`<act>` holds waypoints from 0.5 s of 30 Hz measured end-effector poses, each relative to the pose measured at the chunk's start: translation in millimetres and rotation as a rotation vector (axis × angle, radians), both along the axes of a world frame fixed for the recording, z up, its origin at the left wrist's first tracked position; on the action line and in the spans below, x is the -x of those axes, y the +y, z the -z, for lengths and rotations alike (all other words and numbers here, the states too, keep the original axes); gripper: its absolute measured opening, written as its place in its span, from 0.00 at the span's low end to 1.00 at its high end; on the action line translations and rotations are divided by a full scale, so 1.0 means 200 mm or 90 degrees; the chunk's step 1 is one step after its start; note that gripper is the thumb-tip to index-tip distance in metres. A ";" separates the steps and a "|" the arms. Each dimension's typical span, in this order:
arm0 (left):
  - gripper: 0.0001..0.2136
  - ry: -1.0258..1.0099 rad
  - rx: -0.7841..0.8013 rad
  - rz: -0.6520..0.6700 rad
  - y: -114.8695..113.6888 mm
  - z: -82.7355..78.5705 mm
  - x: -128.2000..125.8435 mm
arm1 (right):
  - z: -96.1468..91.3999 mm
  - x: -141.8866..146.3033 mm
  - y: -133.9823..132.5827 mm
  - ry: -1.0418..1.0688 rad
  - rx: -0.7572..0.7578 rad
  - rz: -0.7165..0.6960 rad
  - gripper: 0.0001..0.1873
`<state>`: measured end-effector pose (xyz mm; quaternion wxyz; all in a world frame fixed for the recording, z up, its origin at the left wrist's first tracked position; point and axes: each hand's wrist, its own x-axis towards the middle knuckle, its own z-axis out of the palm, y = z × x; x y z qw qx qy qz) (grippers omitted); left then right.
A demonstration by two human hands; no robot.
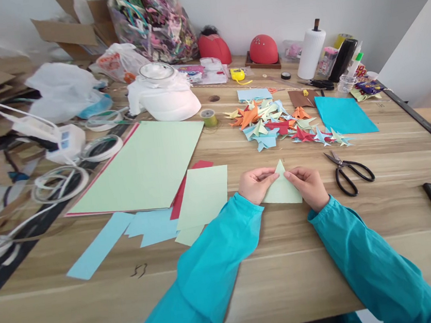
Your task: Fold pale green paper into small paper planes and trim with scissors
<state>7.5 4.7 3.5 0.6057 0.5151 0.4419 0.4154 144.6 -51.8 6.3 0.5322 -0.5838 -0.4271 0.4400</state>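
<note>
Pinching a pale green folded paper from both sides, we are holding it low on the wooden table. Our left hand is half closed; its fingers are curling in and its fingertips are gripping the left edge of the paper near the pointed top. Our right hand is gripping the right edge in the same half-closed way, and it is covering the lower right corner. The point of the paper is showing between the two hands, on the side away from us. Black scissors are lying just to the right of the right hand, not touching it. A pale green sheet is lying near the left hand, on its left side. A pile of coloured folded shapes is lying beyond both hands.
</note>
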 end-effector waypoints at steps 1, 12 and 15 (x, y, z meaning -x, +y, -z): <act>0.14 0.000 0.001 -0.003 0.00 0.00 0.00 | 0.00 0.00 0.00 -0.022 0.004 -0.002 0.18; 0.20 -0.089 0.066 0.015 0.01 0.02 0.00 | 0.01 -0.01 0.00 -0.060 -0.009 0.025 0.19; 0.19 -0.049 0.057 0.048 0.01 0.02 0.00 | 0.02 -0.01 0.00 -0.056 -0.014 0.029 0.19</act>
